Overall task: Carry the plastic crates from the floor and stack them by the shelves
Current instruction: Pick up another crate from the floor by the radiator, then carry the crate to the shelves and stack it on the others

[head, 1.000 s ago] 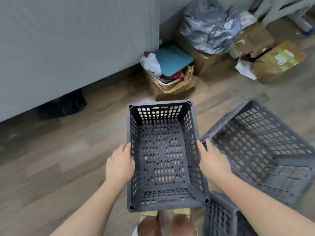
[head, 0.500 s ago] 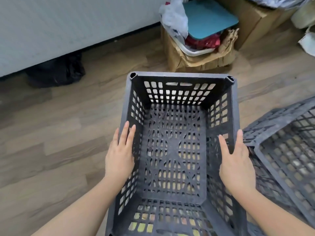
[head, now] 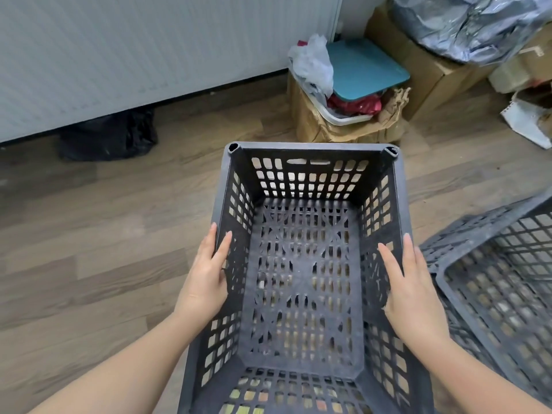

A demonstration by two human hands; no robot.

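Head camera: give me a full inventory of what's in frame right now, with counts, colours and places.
Dark grey perforated plastic crate: one, centre, empty, gripped on both long sides.
Second dark grey plastic crate: at least one, right edge, tilted, cut off by the frame.
Torn brown cardboard box: one, beyond the held crate, holding a white tub, red items and a clear plastic bag.
Teal flat lid: one, on top of that box.
Larger brown cardboard boxes: several, top right, one under a silver-grey plastic sheet.
Black plastic bag: one, under the white ribbed panel, upper left.
Wood-look floor: throughout.
Left hand: on the crate's left wall.
Right hand: on the right wall.
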